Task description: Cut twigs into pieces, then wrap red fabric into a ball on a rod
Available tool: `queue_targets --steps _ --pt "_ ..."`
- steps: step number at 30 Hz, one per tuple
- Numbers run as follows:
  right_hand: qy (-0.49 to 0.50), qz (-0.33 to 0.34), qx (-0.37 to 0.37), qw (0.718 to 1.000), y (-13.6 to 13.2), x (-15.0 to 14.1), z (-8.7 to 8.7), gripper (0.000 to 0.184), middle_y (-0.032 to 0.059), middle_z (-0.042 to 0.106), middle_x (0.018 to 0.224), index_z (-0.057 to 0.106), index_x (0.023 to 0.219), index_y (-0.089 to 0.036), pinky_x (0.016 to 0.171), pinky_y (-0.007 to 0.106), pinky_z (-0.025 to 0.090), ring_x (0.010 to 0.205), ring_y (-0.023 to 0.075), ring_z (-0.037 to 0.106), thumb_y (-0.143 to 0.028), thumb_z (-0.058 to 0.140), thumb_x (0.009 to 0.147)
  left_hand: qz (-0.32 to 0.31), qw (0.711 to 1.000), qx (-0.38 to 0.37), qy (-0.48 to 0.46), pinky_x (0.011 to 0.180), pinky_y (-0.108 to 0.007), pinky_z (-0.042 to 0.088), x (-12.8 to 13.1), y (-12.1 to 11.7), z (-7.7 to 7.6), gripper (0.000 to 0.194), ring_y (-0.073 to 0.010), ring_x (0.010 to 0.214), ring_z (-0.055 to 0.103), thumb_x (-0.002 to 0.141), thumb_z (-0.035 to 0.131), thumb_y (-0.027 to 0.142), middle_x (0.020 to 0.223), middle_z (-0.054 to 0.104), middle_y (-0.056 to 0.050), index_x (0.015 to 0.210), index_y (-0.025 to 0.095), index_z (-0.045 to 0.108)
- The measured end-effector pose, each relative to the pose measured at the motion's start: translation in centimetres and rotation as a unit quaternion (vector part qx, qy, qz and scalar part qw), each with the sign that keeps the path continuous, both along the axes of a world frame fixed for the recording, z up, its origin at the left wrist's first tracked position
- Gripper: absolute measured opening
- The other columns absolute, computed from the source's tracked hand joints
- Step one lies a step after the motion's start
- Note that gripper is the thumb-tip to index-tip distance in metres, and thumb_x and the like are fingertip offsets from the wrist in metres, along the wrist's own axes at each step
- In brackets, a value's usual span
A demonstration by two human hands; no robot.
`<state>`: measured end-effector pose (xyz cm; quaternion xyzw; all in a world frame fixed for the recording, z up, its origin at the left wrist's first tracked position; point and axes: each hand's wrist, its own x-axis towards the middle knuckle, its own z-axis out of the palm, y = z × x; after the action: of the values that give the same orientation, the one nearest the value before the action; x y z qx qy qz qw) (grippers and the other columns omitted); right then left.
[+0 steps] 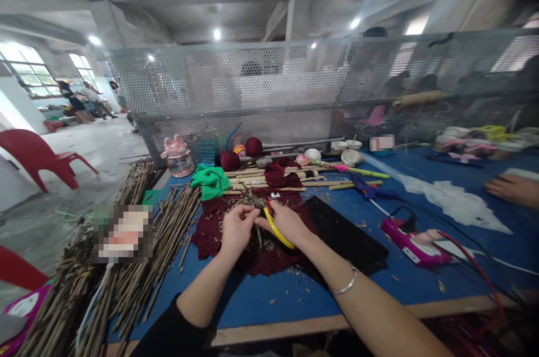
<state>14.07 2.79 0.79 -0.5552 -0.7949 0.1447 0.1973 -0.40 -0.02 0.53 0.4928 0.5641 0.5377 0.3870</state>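
Observation:
My right hand (288, 223) is closed on a pair of scissors with yellow handles (275, 229); the blades point up and to the left. Close beside it, my left hand (239, 229) pinches a thin stick (259, 236), of which only a short pale length shows below the fingertips. Both hands are over a crumpled dark red cloth (206, 233) strewn with shavings. To the left lies a large pile of dry brown stalks (164, 233).
A black sheet (349, 239), a blue glue gun (366, 188) and a magenta power strip (415, 245) with cords lie right. Behind are a green cloth (210, 180), dark red balls (254, 147), a pink-lidded jar (179, 158) and a perforated screen (181, 82). Another person's hand (511, 188) rests far right.

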Motion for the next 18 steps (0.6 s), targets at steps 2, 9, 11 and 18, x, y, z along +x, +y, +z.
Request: queue_targets --steps 2,9,11,18 --pt "-0.004 -0.01 -0.003 1.0 0.0 0.0 0.2 0.045 0.0045 0.06 0.075 0.051 0.082 -0.019 0.054 0.024 0.026 0.067 0.017 0.056 -0.062 0.055 0.071 0.006 1.0 0.0 -0.002 0.035 -0.017 0.028 -0.1 0.0 0.1 0.027 -0.0047 0.036 0.037 0.067 0.064 0.037 0.051 0.055 0.003 0.074 0.012 0.062" --pt "0.012 -0.011 -0.029 0.999 0.6 0.0 -0.5 0.046 0.0046 0.061 0.07 0.054 0.071 -0.019 0.051 0.023 0.026 0.06 0.0154 0.053 -0.064 0.05 0.072 0.002 0.999 0.002 -0.034 0.035 -0.016 0.028 -0.2 0.2 -0.1 0.025 -0.0048 0.037 0.042 0.066 0.065 0.036 0.05 0.056 0.003 0.072 0.012 0.061" --pt "0.02 -0.003 -0.04 0.999 0.9 0.1 -0.7 0.047 0.0045 0.061 0.068 0.054 0.07 -0.019 0.051 0.023 0.027 0.061 0.0157 0.053 -0.065 0.048 0.073 -0.01 0.998 -0.014 -0.055 0.035 -0.015 0.029 -0.2 0.2 -0.1 0.025 -0.0064 0.039 0.047 0.066 0.065 0.036 0.051 0.058 0.001 0.073 0.013 0.06" --pt "0.027 0.018 -0.026 0.999 1.1 0.7 -0.4 0.044 0.0044 0.063 0.076 0.055 0.08 -0.02 0.056 0.022 0.032 0.067 0.0166 0.056 -0.063 0.051 0.072 -0.032 0.996 -0.023 -0.086 0.036 -0.015 0.039 -0.1 0.2 0.2 0.031 -0.0101 0.051 0.057 0.073 0.057 0.04 0.067 0.066 -0.003 0.089 0.013 0.061"
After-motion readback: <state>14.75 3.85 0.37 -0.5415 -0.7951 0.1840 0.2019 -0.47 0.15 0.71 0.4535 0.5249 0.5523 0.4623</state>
